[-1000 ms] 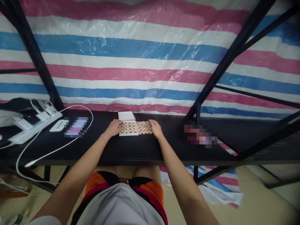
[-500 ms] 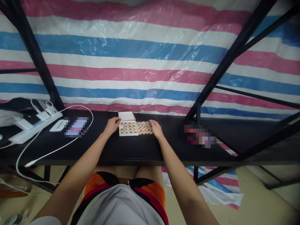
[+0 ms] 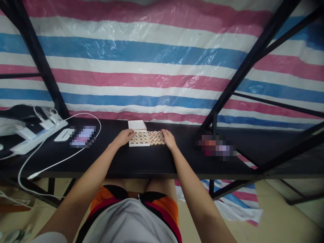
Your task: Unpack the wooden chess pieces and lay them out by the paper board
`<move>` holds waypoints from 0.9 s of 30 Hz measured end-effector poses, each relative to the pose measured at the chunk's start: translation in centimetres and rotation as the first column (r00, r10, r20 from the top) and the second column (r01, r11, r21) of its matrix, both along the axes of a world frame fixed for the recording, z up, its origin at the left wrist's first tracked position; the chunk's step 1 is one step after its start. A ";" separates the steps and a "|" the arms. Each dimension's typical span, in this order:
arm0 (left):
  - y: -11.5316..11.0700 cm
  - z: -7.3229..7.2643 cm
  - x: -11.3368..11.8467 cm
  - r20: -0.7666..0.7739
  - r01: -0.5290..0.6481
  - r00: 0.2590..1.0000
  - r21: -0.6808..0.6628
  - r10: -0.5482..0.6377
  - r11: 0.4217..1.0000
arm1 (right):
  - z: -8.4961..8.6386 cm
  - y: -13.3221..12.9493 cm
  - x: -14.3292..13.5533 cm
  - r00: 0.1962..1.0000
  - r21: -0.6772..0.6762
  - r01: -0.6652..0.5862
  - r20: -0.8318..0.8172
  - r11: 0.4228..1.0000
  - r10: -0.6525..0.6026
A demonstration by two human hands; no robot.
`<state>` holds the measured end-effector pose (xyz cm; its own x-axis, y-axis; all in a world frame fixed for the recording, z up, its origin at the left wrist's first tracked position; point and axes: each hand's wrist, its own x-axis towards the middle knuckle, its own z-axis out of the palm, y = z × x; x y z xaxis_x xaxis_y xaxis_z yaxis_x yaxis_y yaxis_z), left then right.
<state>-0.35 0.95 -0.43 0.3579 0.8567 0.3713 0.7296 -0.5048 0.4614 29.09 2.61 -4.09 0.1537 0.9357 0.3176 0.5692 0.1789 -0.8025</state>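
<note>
A shallow white box (image 3: 139, 145) sits on the black desk, its pale lid (image 3: 137, 125) folded back behind it. Round pieces with black characters lie in rows inside. Against the box's right side are several round pieces with red characters (image 3: 154, 137), lying flat in rows. My left hand (image 3: 126, 136) reaches over the box's left edge, fingers bent at the pieces in its back left corner; whether they grip one is too small to tell. My right hand (image 3: 168, 137) rests at the right end of the red pieces, fingers extended along them.
On the left are a white power strip (image 3: 37, 138) with plugs and cables, a white flat object (image 3: 63, 135) and a blurred phone (image 3: 83, 136). A blurred reddish object (image 3: 215, 146) lies right. Black metal bars slope up both sides before a striped sheet (image 3: 141, 77).
My left hand has moved right, from the box's left edge to over its back left corner. My right hand has stayed beside the red pieces.
</note>
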 end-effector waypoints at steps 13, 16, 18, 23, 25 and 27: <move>0.4 0.0 -0.6 0.184 -0.081 0.980 0.051 0.070 0.995 | 0.6 -0.5 -0.2 1.000 -0.004 0.002 -0.007 1.000 -0.002; 0.5 0.0 -0.8 0.119 -0.131 0.985 0.079 0.121 0.988 | 0.7 -0.7 -0.3 1.000 -0.015 0.004 -0.012 1.000 -0.004; 0.4 0.0 -0.9 0.027 -0.135 0.991 0.076 0.133 0.988 | 0.8 -0.8 -0.3 1.000 -0.019 0.007 -0.010 1.000 -0.007; -0.1 0.4 -0.8 -0.018 -0.108 0.994 0.098 0.110 0.989 | 1.0 -0.8 -0.3 1.000 -0.024 0.015 -0.010 1.000 -0.015; -0.4 0.6 -0.6 -0.026 -0.018 0.999 0.075 0.020 0.997 | 0.9 -0.8 -0.3 1.000 -0.022 0.013 -0.013 1.000 -0.013; -0.5 0.5 -0.4 -0.072 0.067 0.995 0.037 -0.064 0.997 | 0.9 -0.8 -0.3 1.000 -0.021 0.010 -0.011 1.000 -0.011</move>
